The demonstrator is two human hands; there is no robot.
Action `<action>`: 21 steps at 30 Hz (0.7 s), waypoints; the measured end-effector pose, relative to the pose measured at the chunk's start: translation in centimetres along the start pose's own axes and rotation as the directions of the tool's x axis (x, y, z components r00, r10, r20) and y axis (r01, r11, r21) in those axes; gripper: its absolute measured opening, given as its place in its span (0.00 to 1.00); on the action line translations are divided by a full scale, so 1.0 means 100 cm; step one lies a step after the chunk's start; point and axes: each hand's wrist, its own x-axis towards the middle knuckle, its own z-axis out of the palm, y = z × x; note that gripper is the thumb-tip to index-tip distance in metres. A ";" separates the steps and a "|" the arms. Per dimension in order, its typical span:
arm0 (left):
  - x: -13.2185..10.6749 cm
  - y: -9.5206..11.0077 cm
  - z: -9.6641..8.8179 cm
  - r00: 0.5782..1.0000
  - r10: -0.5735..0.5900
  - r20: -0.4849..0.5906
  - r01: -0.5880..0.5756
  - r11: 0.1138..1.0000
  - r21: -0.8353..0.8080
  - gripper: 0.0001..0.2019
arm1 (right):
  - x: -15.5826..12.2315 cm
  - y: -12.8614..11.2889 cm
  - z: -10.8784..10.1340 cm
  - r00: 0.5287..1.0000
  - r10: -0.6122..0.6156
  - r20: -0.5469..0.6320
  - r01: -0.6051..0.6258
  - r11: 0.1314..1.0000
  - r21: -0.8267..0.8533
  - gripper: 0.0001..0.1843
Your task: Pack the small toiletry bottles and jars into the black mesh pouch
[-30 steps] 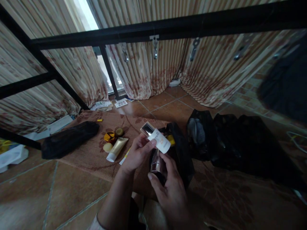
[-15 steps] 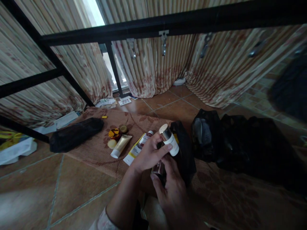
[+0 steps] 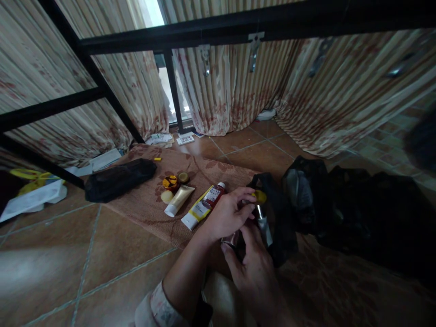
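My left hand (image 3: pixel 230 211) reaches over the mouth of a black bag (image 3: pixel 284 231), its fingers stretched out and apart. Just past its fingertips, a white bottle with a silver cap (image 3: pixel 264 227) lies in the bag opening, beside a round yellow item (image 3: pixel 259 197). Below, my right hand (image 3: pixel 254 265) grips a shiny dark pinkish container (image 3: pixel 230 239), mostly hidden by both hands. On the brown cloth to the left lie a red bottle with a white cap (image 3: pixel 214 195), a yellow-and-white tube (image 3: pixel 197 213) and a gold tube (image 3: pixel 180 200).
An amber jar (image 3: pixel 170 182), a small dark round jar (image 3: pixel 183 177) and a pale round lid (image 3: pixel 166 196) sit together on the cloth (image 3: pixel 150 218). A black pouch (image 3: pixel 121 179) lies farther left. More black bags (image 3: pixel 361 204) stand right. A black metal frame (image 3: pixel 218 34) crosses above.
The white bottle has gone from my left hand down into the black bag's opening, and the left fingers have spread. My right hand keeps the dark container. The view has shifted slightly.
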 end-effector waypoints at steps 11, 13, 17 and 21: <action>0.003 0.008 -0.024 0.963 0.034 -0.267 -0.073 0.988 -0.137 0.13 | -0.001 0.000 -0.001 0.998 -0.049 -0.037 0.046 0.996 -0.076 0.25; 0.003 0.005 -0.029 0.953 -0.005 -0.302 -0.023 0.996 -0.087 0.13 | -0.002 0.001 -0.002 0.995 -0.081 -0.059 0.072 0.988 -0.135 0.25; 0.000 0.001 -0.033 0.961 -0.021 -0.276 0.079 0.977 0.197 0.18 | -0.002 0.004 -0.006 0.994 -0.099 -0.042 0.086 0.966 -0.244 0.24; -0.005 0.005 -0.034 0.985 -0.125 -0.119 0.166 0.873 0.459 0.29 | 0.000 0.003 -0.014 0.995 -0.078 -0.057 0.060 0.962 -0.265 0.21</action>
